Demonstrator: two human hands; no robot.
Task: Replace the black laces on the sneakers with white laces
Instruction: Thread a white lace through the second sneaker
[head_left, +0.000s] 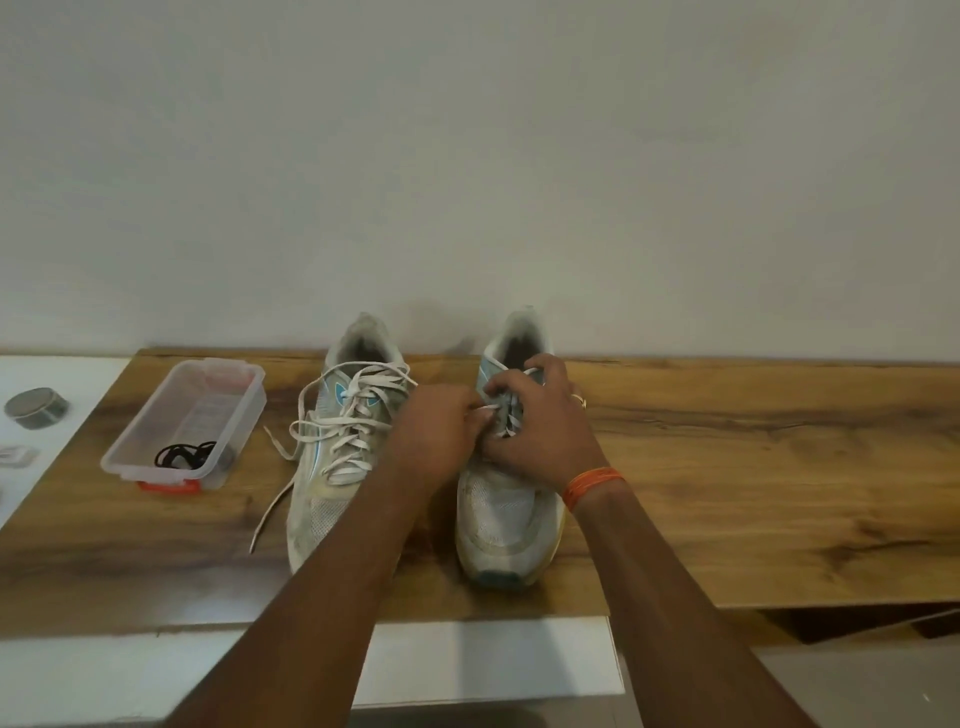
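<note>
Landmark: I take the right sneaker (506, 499) as my reference; it stands on the wooden tabletop (753, 467), toe toward me, heel to the wall.
Left hand (434, 441): I see it at the left side of that sneaker's lacing, fingers curled, pinching a white lace (480, 411) end; the grip is closed tight on the lace.
Right hand (540, 421): it lies over the upper lacing of the same sneaker, fingers curled down among the lace crossings; the grip looks closed on lace there, though I cannot tell which strand it has.
Right wrist: an orange band (592, 486) circles it, and a ring (579, 400) shows on one finger.
Lacing on the right sneaker: white where I can see it between the hands; most of it is hidden under them.
Left sneaker (337, 452): just left of my reference, parallel to it, fully threaded with white laces (353, 415); the loose ends trail off its left side onto the tabletop.
Box (187, 421): clear plastic, open, well left of my reference, beyond the left sneaker.
Black laces (182, 456): bunched inside the box at its near end.
Tape roll (36, 408): farther left still, on a white surface beside the tabletop.
</note>
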